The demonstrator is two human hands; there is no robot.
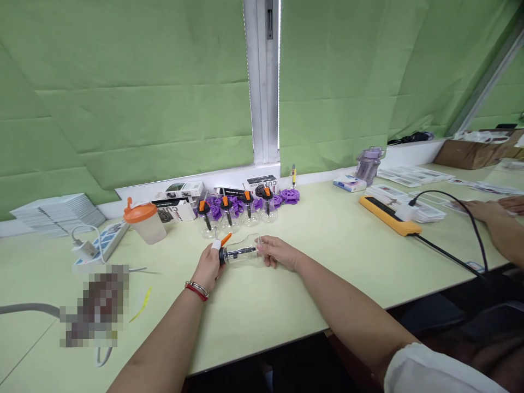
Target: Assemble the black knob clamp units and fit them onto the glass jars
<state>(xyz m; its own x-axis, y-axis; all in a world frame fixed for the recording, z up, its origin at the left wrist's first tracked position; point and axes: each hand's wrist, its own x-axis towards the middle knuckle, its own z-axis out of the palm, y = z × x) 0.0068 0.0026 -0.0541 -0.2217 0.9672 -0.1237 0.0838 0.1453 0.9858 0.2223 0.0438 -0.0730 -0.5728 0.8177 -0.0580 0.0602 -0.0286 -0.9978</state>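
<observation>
A clear bottle [244, 251] with a black collar, an orange lever on its cap and a dark tube inside lies level between my hands, above the table. My left hand [208, 266] is closed around the cap end, with a white wrap or cover on one finger. At the other end, the bottle's clear base is gripped by the fingers of my right hand [279, 252]. Just beyond stand several similar bottles [248, 213] in a row, upright, with black and orange tops. Purple plastic pieces [290, 196] lie behind them.
Printed boxes [176, 210] and an orange-lidded jug [145, 222] stand left of the bottles. Further left are a white power strip [107, 243] and stacked white sheets [59, 214]. To the right lies an orange power strip [388, 216] with a black cable; another person's hands [487, 210] are beyond.
</observation>
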